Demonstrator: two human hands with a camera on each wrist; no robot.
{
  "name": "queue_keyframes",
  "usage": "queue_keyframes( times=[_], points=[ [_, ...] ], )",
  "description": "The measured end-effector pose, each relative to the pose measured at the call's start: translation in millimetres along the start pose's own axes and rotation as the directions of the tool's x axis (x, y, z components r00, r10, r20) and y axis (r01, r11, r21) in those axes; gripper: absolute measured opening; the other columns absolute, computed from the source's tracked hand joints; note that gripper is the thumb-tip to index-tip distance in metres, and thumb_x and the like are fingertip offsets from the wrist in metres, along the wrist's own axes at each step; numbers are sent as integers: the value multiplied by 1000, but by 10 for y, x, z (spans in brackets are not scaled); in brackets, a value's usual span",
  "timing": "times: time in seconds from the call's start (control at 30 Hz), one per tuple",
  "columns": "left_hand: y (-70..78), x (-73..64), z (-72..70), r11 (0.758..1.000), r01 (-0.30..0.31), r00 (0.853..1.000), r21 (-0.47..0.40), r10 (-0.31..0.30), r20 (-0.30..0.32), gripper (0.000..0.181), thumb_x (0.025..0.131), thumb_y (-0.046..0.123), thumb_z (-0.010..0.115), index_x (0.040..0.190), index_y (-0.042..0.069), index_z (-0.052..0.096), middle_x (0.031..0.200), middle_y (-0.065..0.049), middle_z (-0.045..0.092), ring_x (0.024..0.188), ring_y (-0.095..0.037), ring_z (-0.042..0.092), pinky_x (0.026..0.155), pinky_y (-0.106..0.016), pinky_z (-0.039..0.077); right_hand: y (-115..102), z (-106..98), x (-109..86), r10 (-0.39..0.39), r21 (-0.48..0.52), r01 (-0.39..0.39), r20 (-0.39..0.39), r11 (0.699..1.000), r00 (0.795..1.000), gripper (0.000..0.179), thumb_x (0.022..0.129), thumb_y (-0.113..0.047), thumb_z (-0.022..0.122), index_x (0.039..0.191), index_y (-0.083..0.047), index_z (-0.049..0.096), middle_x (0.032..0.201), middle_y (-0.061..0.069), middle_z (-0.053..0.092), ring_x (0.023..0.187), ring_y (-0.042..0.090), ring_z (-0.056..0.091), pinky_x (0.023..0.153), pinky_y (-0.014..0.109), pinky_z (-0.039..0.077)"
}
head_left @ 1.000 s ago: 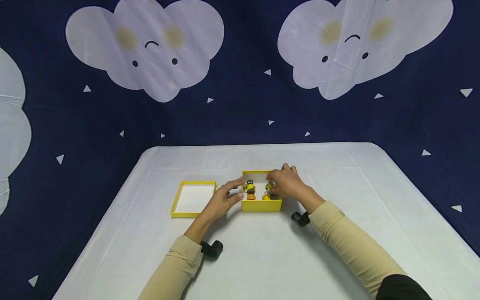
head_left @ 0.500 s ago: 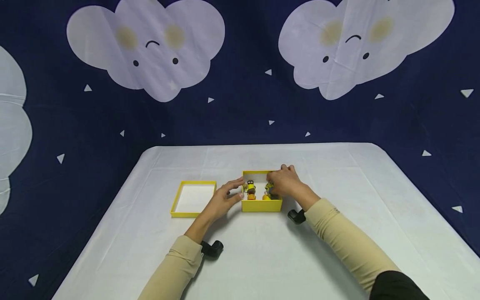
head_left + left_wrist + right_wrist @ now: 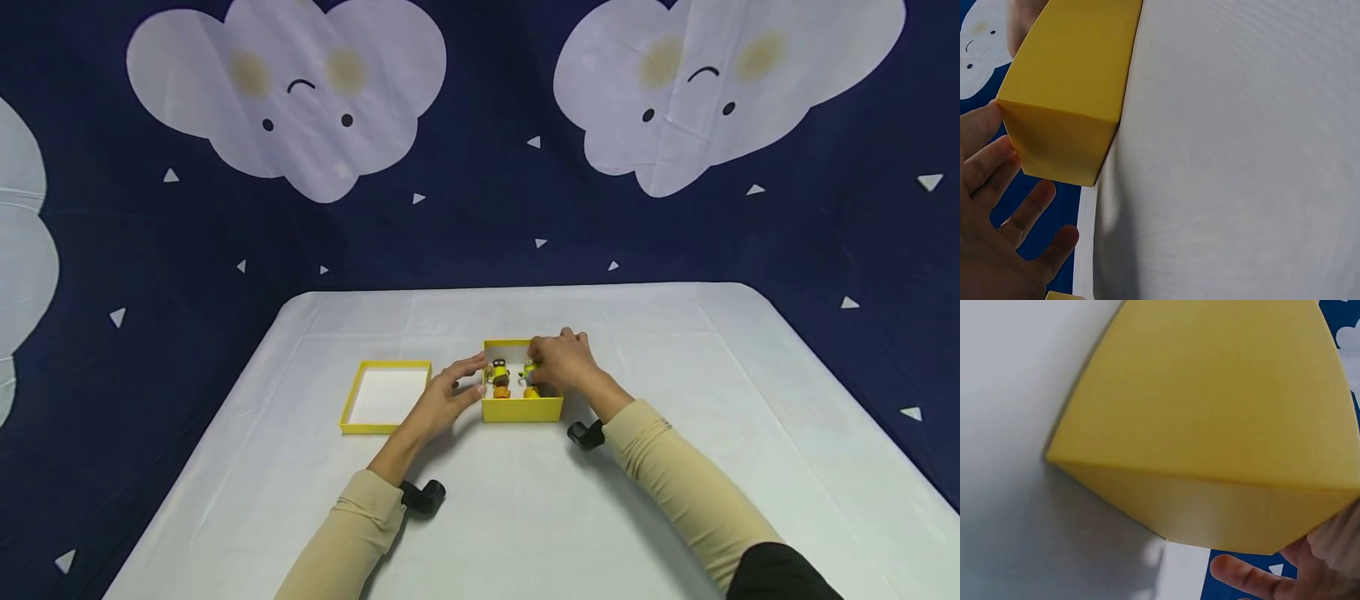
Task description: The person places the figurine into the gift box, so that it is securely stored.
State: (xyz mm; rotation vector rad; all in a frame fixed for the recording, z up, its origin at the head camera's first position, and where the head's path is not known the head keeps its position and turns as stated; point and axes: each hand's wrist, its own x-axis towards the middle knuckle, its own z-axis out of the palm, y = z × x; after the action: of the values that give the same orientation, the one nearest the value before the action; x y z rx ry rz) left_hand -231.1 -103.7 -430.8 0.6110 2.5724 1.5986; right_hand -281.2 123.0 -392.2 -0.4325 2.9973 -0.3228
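A yellow box (image 3: 522,410) with its top off stands on the white table, several small toy figures inside. One yellow figure with dark goggles (image 3: 500,372) lies at the left, above an orange figure (image 3: 501,392). My left hand (image 3: 442,402) rests its fingertips against the box's left side, fingers spread; the left wrist view shows them at the yellow wall (image 3: 1060,140). Reaching over the right wall, my right hand (image 3: 566,362) grips a yellow toy figure (image 3: 528,372), partly hidden by the fingers. Below it sits another yellow figure (image 3: 531,392). The box hides those fingertips in the right wrist view.
To the left of the box lies its yellow-rimmed lid (image 3: 386,396), white inside facing up, close to my left hand. A dark blue cloth (image 3: 480,242) with clouds and triangles hangs behind the far edge of the white table (image 3: 525,517).
My right hand has shifted slightly left inside the box, and the yellow figure at its fingers has moved left with it. The left hand, the box and the lid have stayed put.
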Motion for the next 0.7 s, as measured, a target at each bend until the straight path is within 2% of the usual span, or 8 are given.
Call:
queue_keyframes(
  times=[0.37, 0.47, 0.7],
  points=[
    [-3, 5, 23, 1000, -24, 1000, 11, 24, -10, 44, 93, 18, 59, 136, 10, 51, 148, 2, 43, 131, -29, 44, 110, -53, 33, -53, 105, -8, 30, 61, -23, -111, 998, 993, 33, 79, -32, 76, 106, -16, 68, 102, 0, 71, 92, 25, 48, 84, 44, 33],
    [1, 5, 23, 1000, -12, 1000, 17, 13, -17, 44, 94, 18, 59, 136, 11, 51, 148, 4, 43, 131, -27, 44, 111, -52, 33, -56, 119, -17, 29, 65, -21, -122, 998, 992, 33, 78, -33, 76, 106, -16, 69, 101, 0, 71, 91, 25, 47, 83, 43, 32],
    [-5, 11, 17, 1000, -22, 1000, 16, 22, -17, 44, 94, 16, 58, 136, 9, 50, 149, 1, 42, 132, -29, 44, 111, -53, 32, -67, 143, -9, 27, 93, -15, -136, 996, 990, 32, 77, -33, 76, 104, -16, 72, 101, 0, 73, 91, 27, 46, 85, 45, 30]
  ],
)
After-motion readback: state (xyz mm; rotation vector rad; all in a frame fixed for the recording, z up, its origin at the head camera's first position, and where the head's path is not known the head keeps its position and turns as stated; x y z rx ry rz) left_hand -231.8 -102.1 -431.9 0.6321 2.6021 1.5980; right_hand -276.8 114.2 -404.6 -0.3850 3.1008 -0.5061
